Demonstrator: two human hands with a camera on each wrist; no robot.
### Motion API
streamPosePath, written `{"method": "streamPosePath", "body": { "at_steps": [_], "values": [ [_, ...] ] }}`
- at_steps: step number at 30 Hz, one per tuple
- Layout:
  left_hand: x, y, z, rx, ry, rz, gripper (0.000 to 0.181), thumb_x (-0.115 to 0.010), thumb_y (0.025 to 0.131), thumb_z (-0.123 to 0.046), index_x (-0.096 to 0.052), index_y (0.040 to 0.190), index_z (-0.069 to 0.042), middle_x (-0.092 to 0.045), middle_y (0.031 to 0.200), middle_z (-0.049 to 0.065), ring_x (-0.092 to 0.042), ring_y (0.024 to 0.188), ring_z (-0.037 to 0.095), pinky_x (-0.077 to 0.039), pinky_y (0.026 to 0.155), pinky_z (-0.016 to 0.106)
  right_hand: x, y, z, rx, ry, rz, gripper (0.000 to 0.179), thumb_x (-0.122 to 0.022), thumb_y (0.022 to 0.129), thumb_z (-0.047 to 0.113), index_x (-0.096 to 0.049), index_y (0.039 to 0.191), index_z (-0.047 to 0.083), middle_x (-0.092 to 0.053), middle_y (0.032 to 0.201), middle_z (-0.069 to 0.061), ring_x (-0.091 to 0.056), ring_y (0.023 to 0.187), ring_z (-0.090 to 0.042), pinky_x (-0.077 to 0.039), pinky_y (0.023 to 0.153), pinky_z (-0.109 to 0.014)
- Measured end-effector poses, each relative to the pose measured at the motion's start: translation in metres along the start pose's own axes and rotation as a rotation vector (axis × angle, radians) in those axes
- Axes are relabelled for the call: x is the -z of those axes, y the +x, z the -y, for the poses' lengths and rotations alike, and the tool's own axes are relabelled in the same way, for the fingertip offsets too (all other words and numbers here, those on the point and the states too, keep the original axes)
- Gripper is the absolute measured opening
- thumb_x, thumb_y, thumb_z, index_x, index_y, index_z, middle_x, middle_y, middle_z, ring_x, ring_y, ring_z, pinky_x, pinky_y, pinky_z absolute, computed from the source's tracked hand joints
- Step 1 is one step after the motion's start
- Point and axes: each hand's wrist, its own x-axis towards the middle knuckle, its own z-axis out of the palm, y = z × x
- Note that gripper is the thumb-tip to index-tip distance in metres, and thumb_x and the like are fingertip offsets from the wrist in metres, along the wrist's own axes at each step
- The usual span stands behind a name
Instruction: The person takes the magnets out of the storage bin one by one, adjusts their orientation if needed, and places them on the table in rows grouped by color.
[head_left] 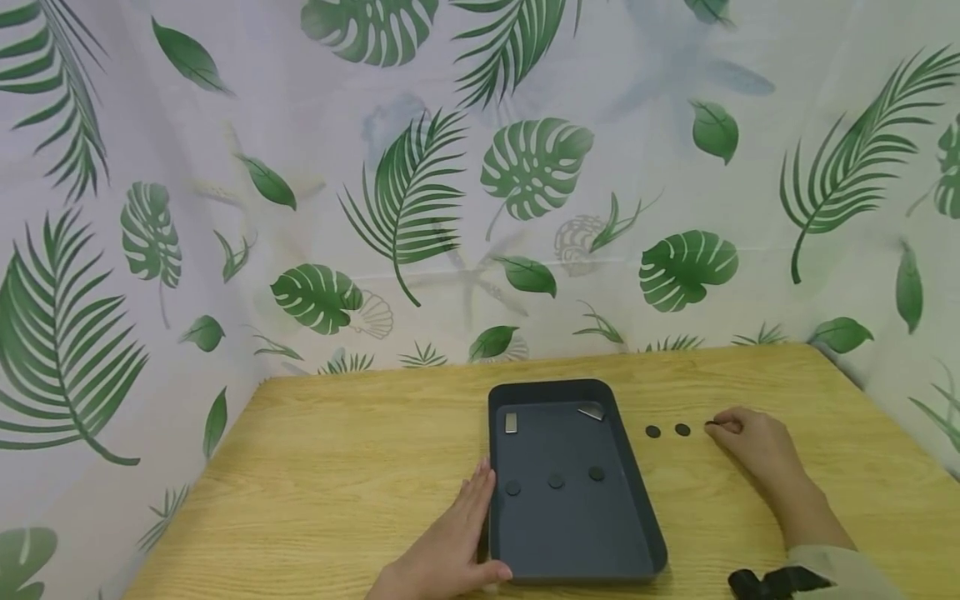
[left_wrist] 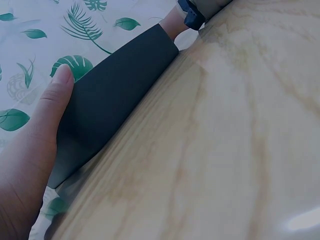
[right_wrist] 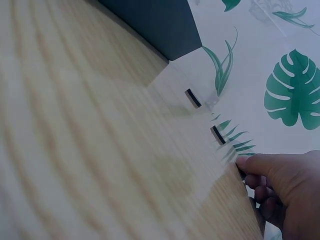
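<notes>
A dark grey rectangular tray (head_left: 570,533) lies on the wooden table. Along its left wall my left hand (head_left: 450,533) rests with straight fingers, the thumb at the near corner; the left wrist view shows the thumb (left_wrist: 55,105) against the tray's outer side (left_wrist: 110,100). To the right of the tray, my right hand (head_left: 765,450) pinches a small black disc (head_left: 710,423) between thumb and fingertips, down at the tabletop. Two more black discs, one nearer the tray (head_left: 653,432) and one nearer the hand (head_left: 682,430), lie in a row with it.
Inside the tray, three dark discs (head_left: 556,481) form a row across the middle. A small silver rectangular piece (head_left: 511,423) sits at its far left and a silver wedge-shaped piece (head_left: 592,411) at its far right. A leaf-patterned cloth (head_left: 465,208) hangs behind the table (head_left: 337,467).
</notes>
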Motion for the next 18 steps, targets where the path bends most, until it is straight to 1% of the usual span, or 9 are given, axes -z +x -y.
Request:
{"method": "streamPosePath", "body": {
  "at_steps": [3,5,8,11,15,18],
  "values": [
    [0.0,-0.001,0.0,0.007,-0.003,0.004,0.1,-0.036,0.09,-0.068,0.004,0.15,0.001,0.013,0.157,0.016,0.006,0.145,0.025,-0.016,0.116,0.044,0.001,0.0,0.001,-0.014,0.014,0.01,0.046,-0.06,0.094,0.031,-0.059,0.11,-0.012,-0.066,0.094,-0.027,-0.061,0.087,-0.042,-0.049,0.073,-0.051],
    [0.002,0.0,-0.002,0.02,-0.011,0.018,0.1,-0.035,0.089,-0.069,0.004,0.15,0.001,0.012,0.157,0.016,0.006,0.145,0.025,-0.016,0.116,0.044,0.002,0.0,0.002,-0.022,0.022,0.014,0.047,-0.06,0.094,0.031,-0.059,0.111,-0.013,-0.066,0.094,-0.027,-0.062,0.085,-0.041,-0.049,0.072,-0.05],
    [0.002,0.0,-0.003,0.042,-0.031,0.035,0.1,-0.035,0.089,-0.07,0.003,0.151,0.0,0.012,0.157,0.015,0.005,0.145,0.025,-0.017,0.116,0.045,0.002,0.0,0.002,-0.018,0.035,0.021,0.048,-0.059,0.094,0.033,-0.059,0.111,-0.012,-0.067,0.091,-0.025,-0.062,0.083,-0.039,-0.049,0.072,-0.05],
    [0.0,0.001,-0.002,0.046,-0.028,0.035,0.101,-0.033,0.088,-0.072,0.002,0.151,-0.001,0.012,0.158,0.014,0.005,0.146,0.025,-0.017,0.116,0.045,0.003,0.0,0.004,-0.012,0.051,0.02,0.049,-0.058,0.094,0.036,-0.061,0.112,-0.01,-0.067,0.091,-0.022,-0.062,0.082,-0.035,-0.05,0.07,-0.048],
    [-0.001,0.003,0.001,0.037,-0.022,0.028,0.102,-0.032,0.088,-0.072,0.003,0.151,-0.001,0.013,0.158,0.013,0.005,0.145,0.024,-0.016,0.116,0.045,0.008,0.0,0.015,0.017,0.08,0.005,0.049,-0.056,0.095,0.039,-0.063,0.112,-0.006,-0.068,0.089,-0.016,-0.063,0.078,-0.029,-0.052,0.067,-0.044],
    [0.0,0.003,0.002,0.037,-0.025,0.026,0.102,-0.032,0.088,-0.072,0.003,0.151,-0.001,0.013,0.158,0.013,0.006,0.145,0.024,-0.017,0.116,0.045,0.015,0.0,0.027,0.051,0.089,-0.016,0.047,-0.056,0.095,0.038,-0.064,0.112,-0.005,-0.07,0.084,-0.013,-0.064,0.075,-0.025,-0.053,0.065,-0.043]
  ]
}}
